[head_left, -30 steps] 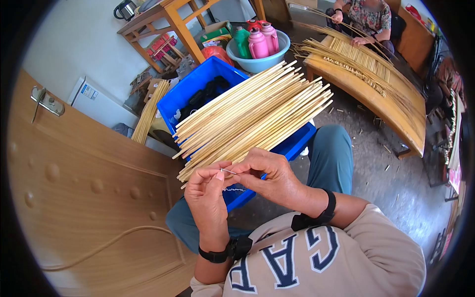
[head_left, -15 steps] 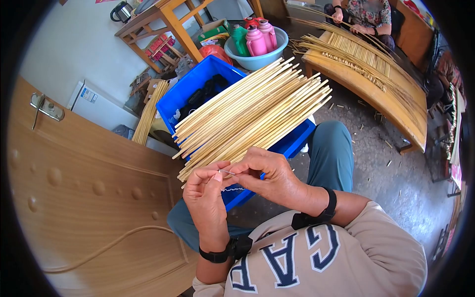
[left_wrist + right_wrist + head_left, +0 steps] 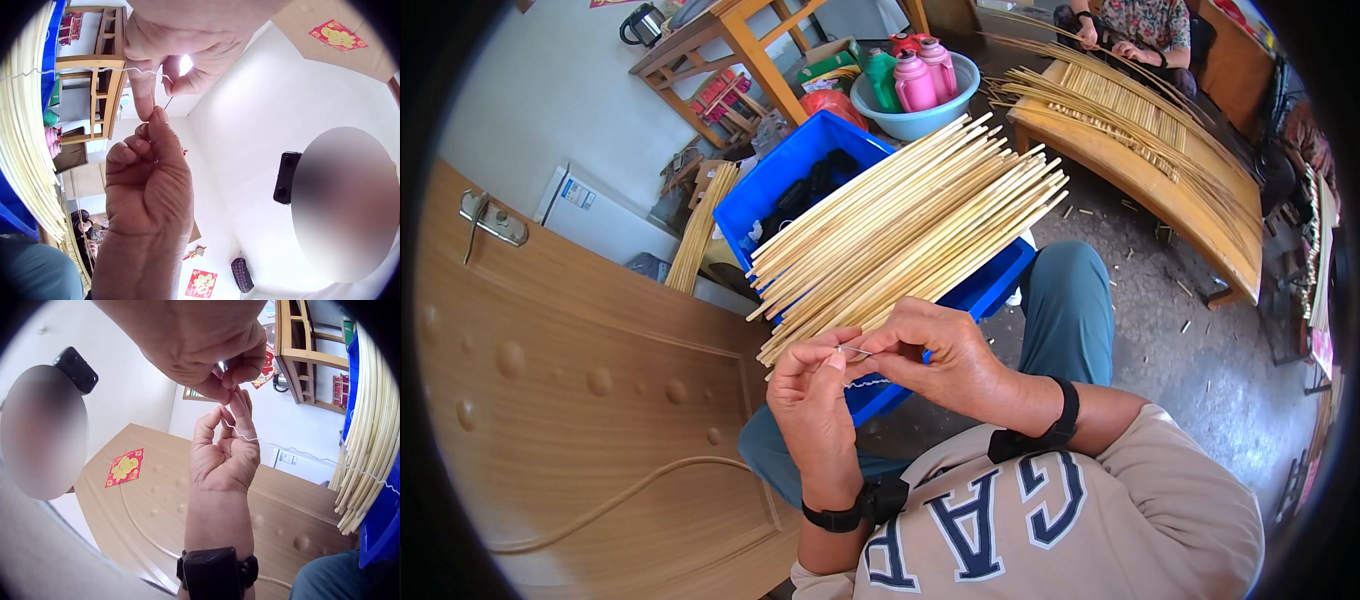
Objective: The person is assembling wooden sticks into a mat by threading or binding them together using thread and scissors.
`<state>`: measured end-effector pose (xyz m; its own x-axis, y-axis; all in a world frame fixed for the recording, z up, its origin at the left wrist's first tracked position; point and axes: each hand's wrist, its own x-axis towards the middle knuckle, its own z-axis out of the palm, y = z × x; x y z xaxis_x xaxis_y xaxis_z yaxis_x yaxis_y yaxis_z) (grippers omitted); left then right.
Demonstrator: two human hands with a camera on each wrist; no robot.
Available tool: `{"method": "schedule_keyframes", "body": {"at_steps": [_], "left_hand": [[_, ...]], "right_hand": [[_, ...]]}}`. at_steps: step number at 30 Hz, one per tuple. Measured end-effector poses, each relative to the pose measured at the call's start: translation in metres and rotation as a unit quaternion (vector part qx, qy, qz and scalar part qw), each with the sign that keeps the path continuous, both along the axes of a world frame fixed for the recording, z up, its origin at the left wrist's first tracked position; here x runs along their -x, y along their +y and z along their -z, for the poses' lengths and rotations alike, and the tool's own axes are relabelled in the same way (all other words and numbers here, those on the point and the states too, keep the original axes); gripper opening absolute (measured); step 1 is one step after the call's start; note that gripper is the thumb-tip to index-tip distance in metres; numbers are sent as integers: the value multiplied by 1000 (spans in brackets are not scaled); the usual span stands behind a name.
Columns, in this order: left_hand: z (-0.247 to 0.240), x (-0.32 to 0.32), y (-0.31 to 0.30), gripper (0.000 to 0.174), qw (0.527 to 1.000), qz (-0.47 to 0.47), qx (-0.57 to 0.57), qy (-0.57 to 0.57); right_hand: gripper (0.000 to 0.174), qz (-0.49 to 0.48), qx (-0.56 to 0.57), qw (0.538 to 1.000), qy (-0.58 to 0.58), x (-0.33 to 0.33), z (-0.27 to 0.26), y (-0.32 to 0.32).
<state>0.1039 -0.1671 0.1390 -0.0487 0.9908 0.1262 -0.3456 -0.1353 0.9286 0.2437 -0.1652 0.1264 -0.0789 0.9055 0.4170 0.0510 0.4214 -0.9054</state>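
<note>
Left hand (image 3: 813, 400) pinches white thread (image 3: 867, 382) at fingertips; right hand (image 3: 945, 355) pinches thin needle (image 3: 856, 350), far end right at left fingertips. Needle sits between two hands, near closest side of sticks (image 3: 900, 240). Thread trails from left hand toward sticks. Sticks lie across blue bin (image 3: 752, 195).

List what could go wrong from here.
The thin needle between the right hand and left hand might slip or prick a fingertip. The white thread trails toward the sticks and could snag on them. The sticks seem to overhang the blue bin, so a bump might shift them.
</note>
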Motion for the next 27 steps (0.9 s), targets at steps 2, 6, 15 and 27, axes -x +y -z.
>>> {"method": "schedule_keyframes", "body": {"at_steps": [2, 6, 15, 27], "left_hand": [[0, 1, 0, 4, 1000, 0, 0, 2], [0, 1, 0, 4, 1000, 0, -2, 2], [-1, 2, 0, 4, 1000, 3, -8, 3], [-1, 3, 2, 5, 1000, 5, -12, 3]], "right_hand": [[8, 5, -6, 1000, -6, 0, 1, 0], [8, 5, -8, 1000, 4, 2, 4, 1], [9, -5, -9, 1000, -7, 2, 3, 1], [8, -1, -24, 1000, -13, 2, 1, 2]]}}
